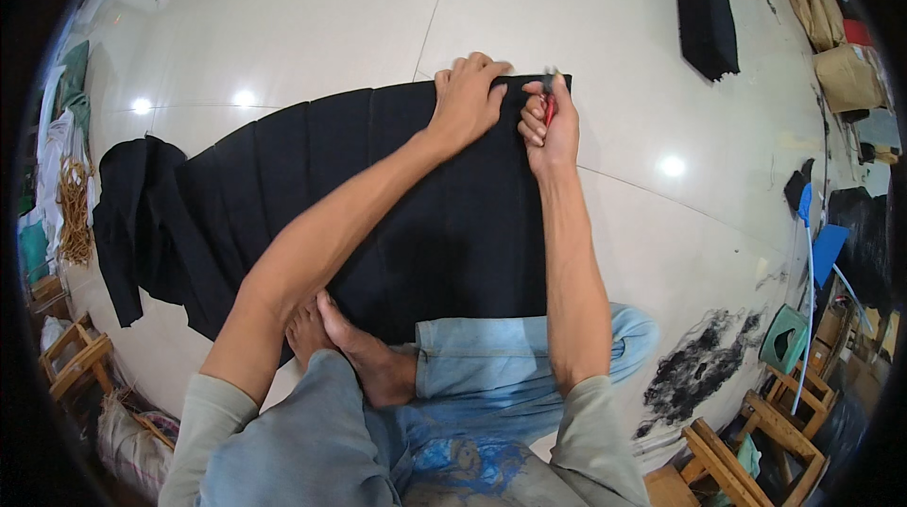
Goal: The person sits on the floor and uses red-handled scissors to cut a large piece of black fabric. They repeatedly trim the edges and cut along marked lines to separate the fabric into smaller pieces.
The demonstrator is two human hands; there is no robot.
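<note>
A long black cloth (416, 223), with straight crease or seam lines across it, lies spread on the floor in front of my folded legs. My left hand (470, 96) rests on its far edge, fingers apart and the tips slightly blurred. At the cloth's far right corner, my right hand (550, 129) is closed around a small red-handled tool (551, 108). The tool's dark head points away from me over the edge; its exact kind is blurred. At the left end, the cloth bunches into loose folds. My bare feet (364, 351) are by its near edge.
A black folded bundle (707, 11) lies at the far right. Black fibre scraps (699, 365) litter the floor to my right. Wooden stools (756, 450) stand at the lower right, near a blue-handled pole (806, 299). Brown cord (74, 209) hangs at the left.
</note>
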